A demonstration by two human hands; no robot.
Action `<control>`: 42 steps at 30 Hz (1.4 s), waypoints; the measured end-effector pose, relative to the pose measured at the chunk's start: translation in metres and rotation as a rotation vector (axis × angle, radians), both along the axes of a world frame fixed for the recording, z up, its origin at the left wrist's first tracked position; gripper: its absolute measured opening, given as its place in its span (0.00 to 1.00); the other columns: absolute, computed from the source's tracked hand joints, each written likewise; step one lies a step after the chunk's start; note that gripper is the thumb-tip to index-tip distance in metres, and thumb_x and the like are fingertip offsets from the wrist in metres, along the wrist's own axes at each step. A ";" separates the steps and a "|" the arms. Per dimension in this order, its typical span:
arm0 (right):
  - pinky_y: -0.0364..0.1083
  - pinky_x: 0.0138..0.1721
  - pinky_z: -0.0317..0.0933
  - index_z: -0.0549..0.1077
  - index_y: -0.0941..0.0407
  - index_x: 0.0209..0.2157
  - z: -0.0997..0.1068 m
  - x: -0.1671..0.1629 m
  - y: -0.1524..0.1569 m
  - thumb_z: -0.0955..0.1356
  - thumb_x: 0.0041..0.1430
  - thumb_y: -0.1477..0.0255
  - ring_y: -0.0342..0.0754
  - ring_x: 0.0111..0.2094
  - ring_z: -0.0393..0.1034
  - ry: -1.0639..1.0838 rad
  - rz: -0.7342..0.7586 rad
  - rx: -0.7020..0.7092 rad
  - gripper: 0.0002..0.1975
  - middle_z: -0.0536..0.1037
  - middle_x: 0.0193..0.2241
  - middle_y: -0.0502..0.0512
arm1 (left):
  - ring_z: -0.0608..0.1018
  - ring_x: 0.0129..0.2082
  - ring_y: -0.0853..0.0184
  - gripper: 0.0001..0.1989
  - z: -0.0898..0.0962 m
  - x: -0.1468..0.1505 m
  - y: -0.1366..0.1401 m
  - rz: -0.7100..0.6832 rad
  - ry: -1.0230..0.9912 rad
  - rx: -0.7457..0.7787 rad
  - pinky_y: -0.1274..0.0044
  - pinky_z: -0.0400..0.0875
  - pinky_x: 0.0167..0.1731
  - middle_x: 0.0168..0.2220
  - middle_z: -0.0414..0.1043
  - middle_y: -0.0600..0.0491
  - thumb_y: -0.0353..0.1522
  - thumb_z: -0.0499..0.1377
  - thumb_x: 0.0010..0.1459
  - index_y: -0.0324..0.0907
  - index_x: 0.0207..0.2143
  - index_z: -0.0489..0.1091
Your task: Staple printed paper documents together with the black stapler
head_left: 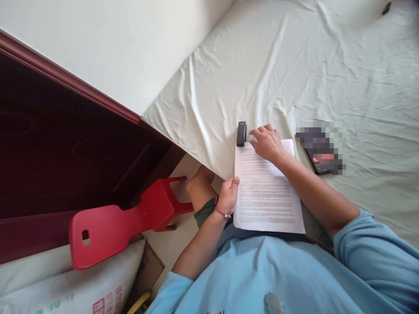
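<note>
A sheaf of printed papers point(268, 205) lies at the bed's edge in front of my body. My left hand point(228, 195) pinches its left edge, thumb on top. A black stapler point(241, 134) sits at the top left corner of the papers. My right hand point(266, 141) is over the top of the sheaf, just right of the stapler and apart from it. Its fingers are loosely bent and spread, with nothing visible in them. A smaller white slip point(288, 147) shows partly under my right wrist.
A dark phone point(316, 163), partly blurred out, lies to the right on the pale bed sheet point(242, 74). Left of the bed stand a red plastic chair point(157, 207) and a dark wooden panel point(59, 144). A white printed sack point(81, 283) lies at the lower left.
</note>
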State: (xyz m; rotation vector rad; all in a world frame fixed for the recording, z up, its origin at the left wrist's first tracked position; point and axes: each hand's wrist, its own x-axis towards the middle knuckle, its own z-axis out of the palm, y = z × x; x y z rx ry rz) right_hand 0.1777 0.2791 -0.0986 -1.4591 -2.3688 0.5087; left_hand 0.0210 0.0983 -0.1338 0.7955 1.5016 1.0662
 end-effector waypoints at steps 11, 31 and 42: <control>0.70 0.71 0.30 0.71 0.53 0.62 0.004 -0.003 -0.027 0.56 0.64 0.86 0.54 0.69 0.58 -0.018 0.277 0.114 0.31 0.70 0.65 0.55 | 0.69 0.29 0.68 0.32 -0.003 -0.005 0.000 -0.044 0.047 -0.023 0.77 0.63 0.31 0.27 0.69 0.52 0.60 0.61 0.55 0.36 0.30 0.69; 0.59 0.58 0.56 0.82 0.57 0.42 0.004 0.035 -0.041 0.63 0.69 0.66 0.61 0.55 0.67 0.054 0.044 -0.143 0.17 0.82 0.44 0.62 | 0.68 0.31 0.70 0.25 -0.012 -0.013 -0.058 -0.079 0.271 0.137 0.78 0.64 0.33 0.30 0.69 0.53 0.51 0.52 0.69 0.38 0.33 0.67; 0.61 0.60 0.54 0.79 0.53 0.33 -0.026 0.038 -0.030 0.65 0.66 0.68 0.59 0.56 0.68 0.500 -0.048 0.167 0.11 0.81 0.36 0.58 | 0.78 0.32 0.67 0.28 -0.006 -0.002 -0.090 -0.137 -0.274 -0.135 0.76 0.73 0.34 0.42 0.79 0.42 0.47 0.68 0.57 0.34 0.50 0.75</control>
